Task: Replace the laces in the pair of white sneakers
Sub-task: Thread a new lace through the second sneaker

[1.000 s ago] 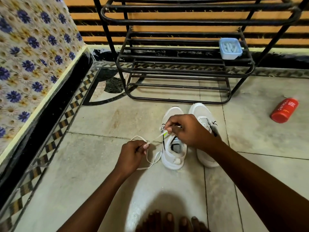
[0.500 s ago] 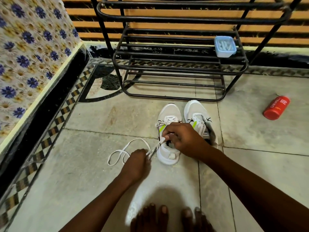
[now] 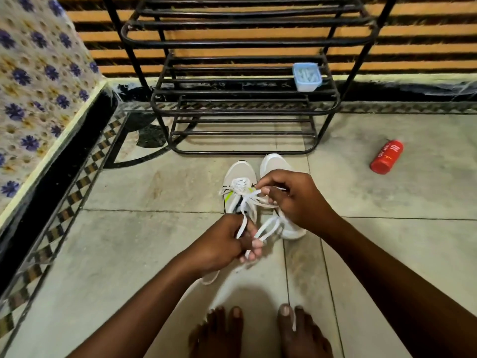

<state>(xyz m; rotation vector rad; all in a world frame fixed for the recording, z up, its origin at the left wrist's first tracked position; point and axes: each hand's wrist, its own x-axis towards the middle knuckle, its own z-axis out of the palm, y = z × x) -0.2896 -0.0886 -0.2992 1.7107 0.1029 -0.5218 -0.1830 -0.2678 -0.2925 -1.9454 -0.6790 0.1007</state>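
Two white sneakers stand side by side on the tiled floor, toes pointing away from me. The left sneaker [image 3: 238, 182] shows its laced front and a green stripe. My right hand [image 3: 296, 200] covers most of the right sneaker [image 3: 273, 162] and pinches the white lace [image 3: 247, 202] above the left shoe's eyelets. My left hand [image 3: 224, 244] grips the same lace lower down, nearer to me, with loops running up between the two hands. A loose end of lace trails under my left wrist and another lies over my right foot.
A black metal shoe rack [image 3: 242, 104] stands just beyond the sneakers, with a pale blue tub [image 3: 307, 76] on a shelf. A red bottle [image 3: 386, 156] lies on the floor at the right. A floral cloth [image 3: 33, 81] covers a raised edge at the left. My bare feet [image 3: 258, 332] are at the bottom.
The lace that lay looped on the floor to the left has been pulled up between my hands. My right hand has risen above the eyelets and my left hand has moved in towards the shoes.
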